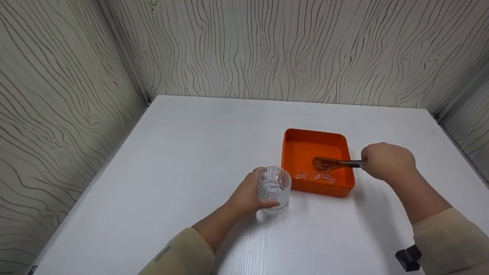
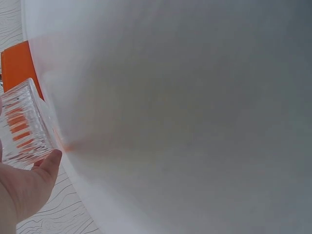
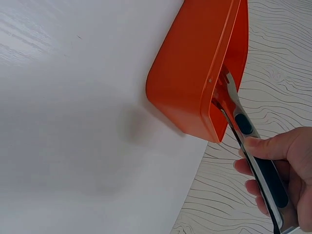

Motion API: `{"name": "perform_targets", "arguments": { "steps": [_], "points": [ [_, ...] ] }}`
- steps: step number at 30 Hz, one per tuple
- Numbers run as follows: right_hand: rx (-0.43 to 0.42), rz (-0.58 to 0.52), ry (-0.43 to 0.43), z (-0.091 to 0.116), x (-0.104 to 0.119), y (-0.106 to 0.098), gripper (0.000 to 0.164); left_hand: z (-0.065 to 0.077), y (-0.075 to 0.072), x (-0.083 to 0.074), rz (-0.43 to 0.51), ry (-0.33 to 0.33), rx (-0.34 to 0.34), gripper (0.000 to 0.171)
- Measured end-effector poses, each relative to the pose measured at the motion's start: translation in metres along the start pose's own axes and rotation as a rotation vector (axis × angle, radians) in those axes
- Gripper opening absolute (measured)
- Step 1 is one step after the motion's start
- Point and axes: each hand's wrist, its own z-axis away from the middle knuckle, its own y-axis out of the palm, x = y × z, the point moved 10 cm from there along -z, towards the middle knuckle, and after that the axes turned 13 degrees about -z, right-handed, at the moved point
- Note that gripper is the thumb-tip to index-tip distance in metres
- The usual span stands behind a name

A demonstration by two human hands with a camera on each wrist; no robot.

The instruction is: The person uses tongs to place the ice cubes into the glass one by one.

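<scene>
My left hand (image 1: 248,194) grips a clear ribbed glass (image 1: 274,187) by its side, thumb in front. The glass stands upright at the near left corner of an orange square tray (image 1: 317,187); something clear shows inside it. My right hand (image 1: 389,160) holds metal tongs (image 3: 263,168) with dark grip pads, thumb on one arm and fingers round the other. The tongs' head (image 1: 324,163) reaches over the right wall into the tray. Several clear ice-like pieces (image 1: 324,177) lie on the tray floor near its front wall. In the right wrist view the tray's wall hides the tongs' tips.
The white table (image 1: 191,152) stretches to a patterned wall panel (image 1: 244,49) at the back, with another panel (image 1: 57,114) at the left. A small black object (image 1: 408,258) sits at the right sleeve.
</scene>
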Motion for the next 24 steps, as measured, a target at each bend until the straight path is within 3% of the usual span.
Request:
{"name": "perform_targets", "arguments": {
  "steps": [14,24],
  "points": [
    [0.001,-0.007,0.002,0.0005,0.0001,-0.0013,0.013,0.0017,-0.0016,-0.0019,-0.015,0.018,-0.004,0.098],
    [-0.005,-0.053,0.010,0.0012,-0.0064,-0.0053,0.013,0.0014,-0.0013,-0.0020,0.040,0.011,-0.004,0.096]
  ]
}}
